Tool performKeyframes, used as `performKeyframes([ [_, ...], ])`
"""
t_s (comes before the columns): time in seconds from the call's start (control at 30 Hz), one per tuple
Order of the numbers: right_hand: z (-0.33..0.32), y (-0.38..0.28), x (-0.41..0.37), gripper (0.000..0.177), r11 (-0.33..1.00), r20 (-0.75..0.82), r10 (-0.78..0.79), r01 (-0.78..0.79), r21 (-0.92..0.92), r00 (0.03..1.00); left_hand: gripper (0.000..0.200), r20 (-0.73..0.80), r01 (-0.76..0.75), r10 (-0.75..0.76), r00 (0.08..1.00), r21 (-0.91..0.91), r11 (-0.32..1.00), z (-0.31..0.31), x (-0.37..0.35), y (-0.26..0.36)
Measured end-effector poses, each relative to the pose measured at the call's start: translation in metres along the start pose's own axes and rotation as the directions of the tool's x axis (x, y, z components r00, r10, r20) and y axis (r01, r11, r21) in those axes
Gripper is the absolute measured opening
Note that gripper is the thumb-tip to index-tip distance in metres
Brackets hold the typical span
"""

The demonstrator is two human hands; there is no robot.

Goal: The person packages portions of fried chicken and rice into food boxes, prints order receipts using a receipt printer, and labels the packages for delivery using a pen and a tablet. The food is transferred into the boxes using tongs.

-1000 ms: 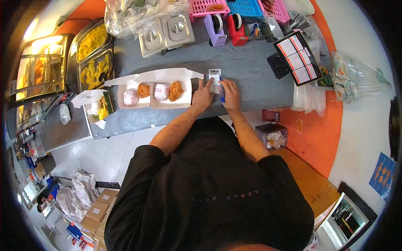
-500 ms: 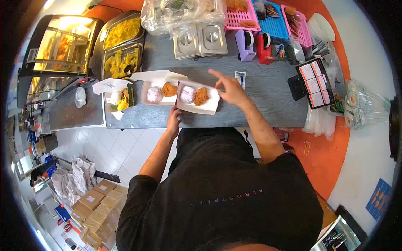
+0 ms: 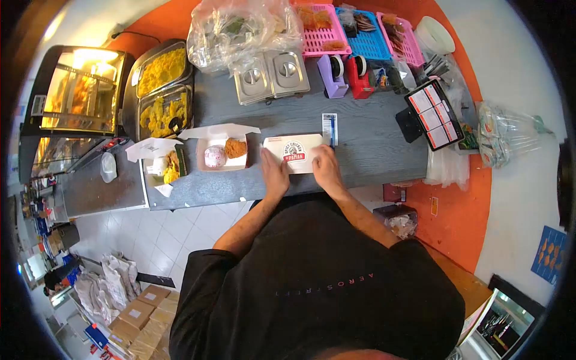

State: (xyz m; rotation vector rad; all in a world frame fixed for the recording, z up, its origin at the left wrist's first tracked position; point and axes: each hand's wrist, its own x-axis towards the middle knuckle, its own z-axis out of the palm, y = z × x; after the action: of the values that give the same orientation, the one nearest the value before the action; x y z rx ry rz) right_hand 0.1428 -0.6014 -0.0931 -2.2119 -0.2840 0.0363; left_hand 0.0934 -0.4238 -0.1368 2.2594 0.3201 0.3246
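A closed white box with a printed lid (image 3: 293,155) lies on the grey counter between my hands. My left hand (image 3: 276,174) is against its left front corner, fingers extended along the side. At the right front corner, my right hand (image 3: 327,170) has its fingers bent onto the box edge; they look pinched on it. Just left is an open box (image 3: 204,163) holding a round wrapped item (image 3: 215,156) and a piece of fried chicken (image 3: 235,147). Farther left stands another open box (image 3: 156,149) with yellow food (image 3: 171,174).
Steel lidded containers (image 3: 270,77) and a plastic bag (image 3: 243,30) are behind. Tape dispensers (image 3: 360,84) and baskets (image 3: 366,42) stand at the back right, near a tablet (image 3: 435,115). Trays of yellow food (image 3: 162,72) and a lit cabinet (image 3: 81,90) are left.
The box in front of me was open, showing a wrapped item and chicken; its lid is now shut. Both hands have come to its front corners. The view has shifted slightly.
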Motion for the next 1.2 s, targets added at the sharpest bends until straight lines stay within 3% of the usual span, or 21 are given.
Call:
performKeyframes([
  [0.03, 0.003, -0.007, 0.006, 0.043, 0.996, -0.179, 0.088, -0.091, -0.009, 0.980, 0.072, -0.065, -0.014, 0.016, 0.998, 0.034, 0.999, 0.005, -0.002, -0.006],
  [0.07, 0.003, -0.005, 0.010, 0.043, 0.995, -0.190, 0.091, -0.094, -0.009, 0.978, 0.072, -0.060, -0.024, 0.025, 0.998, 0.032, 0.999, -0.001, 0.005, -0.002],
  [0.13, 0.009, 0.008, 0.010, 0.033, 0.857, -0.029, 0.430, -0.399, 0.326, 0.902, 0.068, 0.230, 0.327, -0.268, 0.936, -0.275, 0.904, -0.025, 0.015, 0.005],
  [0.2, 0.004, 0.007, 0.018, 0.031, 0.886, -0.073, 0.367, -0.324, 0.332, 0.928, 0.056, 0.180, 0.274, -0.227, 0.957, -0.308, 0.911, -0.034, 0.024, 0.006],
  [0.27, -0.010, 0.000, 0.024, 0.031, 0.784, 0.139, 0.481, -0.495, 0.375, 0.866, 0.048, 0.302, 0.392, -0.291, 0.908, -0.369, 0.842, -0.043, 0.027, 0.009],
  [0.4, -0.014, 0.026, 0.035, 0.032, 0.849, 0.068, 0.358, -0.355, 0.392, 0.931, 0.055, 0.290, 0.295, -0.194, 0.937, -0.359, 0.885, -0.058, 0.033, 0.001],
  [0.47, -0.022, 0.022, 0.040, 0.033, 0.787, 0.164, 0.430, -0.457, 0.414, 0.888, 0.053, 0.434, 0.471, -0.283, 0.855, -0.427, 0.772, -0.079, 0.034, 0.019],
  [0.53, -0.027, 0.011, 0.043, 0.033, 0.798, 0.141, 0.402, -0.422, 0.430, 0.905, 0.049, 0.402, 0.432, -0.255, 0.879, -0.446, 0.784, -0.079, 0.033, 0.016],
  [0.63, -0.027, 0.012, 0.048, 0.031, 0.722, 0.195, 0.423, -0.459, 0.517, 0.885, 0.049, 0.397, 0.546, -0.390, 0.830, -0.444, 0.710, -0.077, 0.034, 0.010],
  [0.7, -0.024, 0.015, 0.044, 0.033, 0.811, 0.169, 0.389, -0.424, 0.404, 0.906, 0.048, 0.465, 0.632, -0.449, 0.763, -0.390, 0.669, -0.075, 0.033, 0.008],
  [0.8, -0.017, 0.029, 0.036, 0.032, 0.862, 0.133, 0.382, -0.404, 0.308, 0.915, 0.050, 0.479, 0.575, -0.374, 0.794, -0.392, 0.718, -0.044, 0.021, -0.042],
  [0.83, -0.001, 0.056, 0.032, 0.030, 0.894, 0.100, 0.319, -0.335, 0.299, 0.942, 0.051, 0.475, 0.617, -0.403, 0.783, -0.505, 0.604, -0.040, 0.018, -0.044],
  [0.87, -0.001, 0.059, 0.031, 0.030, 0.895, 0.105, 0.314, -0.331, 0.300, 0.943, 0.051, 0.469, 0.616, -0.406, 0.784, -0.507, 0.603, -0.047, 0.020, -0.036],
  [0.93, -0.001, 0.061, 0.029, 0.034, 0.918, 0.064, 0.260, -0.267, 0.293, 0.963, 0.051, 0.445, 0.696, -0.548, 0.708, -0.304, 0.651, -0.068, 0.029, -0.007],
  [0.97, -0.006, 0.054, 0.031, 0.034, 0.918, 0.064, 0.259, -0.267, 0.293, 0.964, 0.064, 0.410, 0.664, -0.528, 0.744, -0.359, 0.656, -0.056, 0.030, -0.031],
  [1.0, -0.020, 0.035, 0.035, 0.039, 0.910, 0.100, 0.342, -0.356, 0.214, 0.934, 0.064, 0.412, 0.664, -0.527, 0.743, -0.359, 0.656, -0.056, 0.036, -0.029],
  [1.07, -0.042, 0.007, 0.040, 0.046, 0.891, 0.123, 0.421, -0.435, 0.132, 0.899, 0.084, 0.353, 0.313, -0.287, 0.891, -0.019, 0.949, -0.061, 0.051, -0.019],
  [1.1, -0.050, -0.001, 0.041, 0.050, 0.998, 0.196, 0.055, -0.058, 0.010, 0.979, 0.097, 0.331, 0.062, -0.075, 0.940, 0.050, 0.997, -0.061, 0.056, -0.008],
  [1.13, -0.056, -0.007, 0.040, 0.054, 0.940, 0.307, -0.297, 0.334, -0.075, 0.904, 0.097, 0.331, 0.059, -0.072, 0.941, 0.050, 0.997, -0.064, 0.059, 0.001],
  [1.17, -0.060, -0.009, 0.040, 0.057, 0.883, 0.445, -0.354, 0.450, -0.130, 0.823, 0.095, 0.548, -0.229, 0.100, 0.830, 0.172, 0.958, -0.082, 0.068, 0.043],
  [1.2, -0.060, -0.007, 0.039, 0.057, 0.886, 0.437, -0.347, 0.442, -0.136, 0.830, 0.093, 0.750, -0.518, 0.204, 0.630, 0.210, 0.829, -0.091, 0.074, 0.067],
])
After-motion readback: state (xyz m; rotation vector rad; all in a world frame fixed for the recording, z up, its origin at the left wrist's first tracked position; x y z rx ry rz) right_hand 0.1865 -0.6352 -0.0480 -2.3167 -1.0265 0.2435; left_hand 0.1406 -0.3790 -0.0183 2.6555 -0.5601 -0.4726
